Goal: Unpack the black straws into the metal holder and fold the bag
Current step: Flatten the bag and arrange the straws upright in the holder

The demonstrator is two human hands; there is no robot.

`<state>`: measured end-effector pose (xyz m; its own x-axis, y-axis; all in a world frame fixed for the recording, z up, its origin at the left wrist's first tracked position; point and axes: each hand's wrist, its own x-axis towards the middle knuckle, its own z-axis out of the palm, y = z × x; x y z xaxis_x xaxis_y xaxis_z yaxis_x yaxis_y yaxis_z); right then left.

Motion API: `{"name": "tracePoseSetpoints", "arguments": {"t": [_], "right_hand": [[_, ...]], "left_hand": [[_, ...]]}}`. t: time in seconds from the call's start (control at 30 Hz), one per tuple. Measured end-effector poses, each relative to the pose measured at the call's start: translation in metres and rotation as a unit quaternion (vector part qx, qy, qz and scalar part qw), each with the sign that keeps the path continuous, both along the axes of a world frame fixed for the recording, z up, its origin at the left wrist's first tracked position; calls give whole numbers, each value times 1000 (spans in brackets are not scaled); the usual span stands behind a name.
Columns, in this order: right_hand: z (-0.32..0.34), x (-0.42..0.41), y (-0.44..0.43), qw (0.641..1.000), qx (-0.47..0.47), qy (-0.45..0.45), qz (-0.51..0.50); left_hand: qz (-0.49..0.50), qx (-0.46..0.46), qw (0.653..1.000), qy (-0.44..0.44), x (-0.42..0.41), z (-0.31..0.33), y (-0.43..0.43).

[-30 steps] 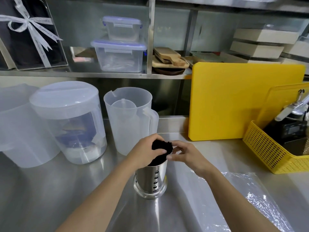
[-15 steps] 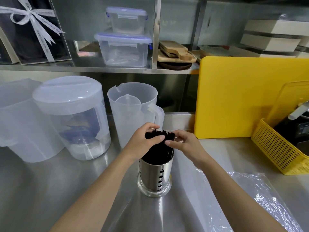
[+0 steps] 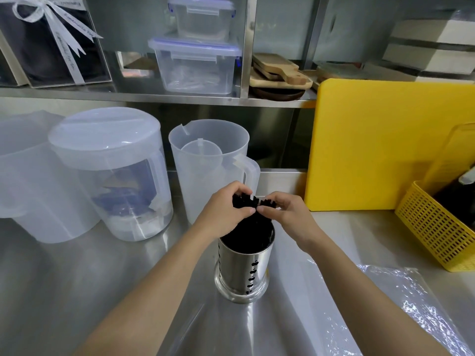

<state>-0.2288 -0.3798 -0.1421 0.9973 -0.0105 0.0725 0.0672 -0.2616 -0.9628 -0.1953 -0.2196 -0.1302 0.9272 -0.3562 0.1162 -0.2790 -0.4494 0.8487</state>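
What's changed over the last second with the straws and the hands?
The left hand and right hand have gone from cupping the black straws tightly to pinching their tops, and the bundle has spread, so more straw ends show between them. Unchanged: straws standing in the metal holder, both hands on them, the bag flat on the counter, unfolded.

commercial kitchen: steel counter point(image 3: 77, 291), steel shelf point(image 3: 154, 97), yellow cutting board point(image 3: 385, 145), plastic pitchers point(image 3: 205, 170).

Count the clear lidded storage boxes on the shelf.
2: a small box stacked on a larger box, on the shelf behind the pitchers. Others may be hidden.
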Motion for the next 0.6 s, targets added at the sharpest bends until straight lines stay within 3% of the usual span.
{"name": "tracePoseSetpoints", "arguments": {"t": [0.23,0.47,0.6], "right_hand": [[2,6,5,1000,-17,-3,-11],[1,8,7,999,39,0,-33],[1,10,8,999,-20,30,-24]], "left_hand": [[-21,24,998,-59,-3,2,1],[-17,10,1000,19,-1,0,1],[-5,28,999,32,1,-3,1]]}}
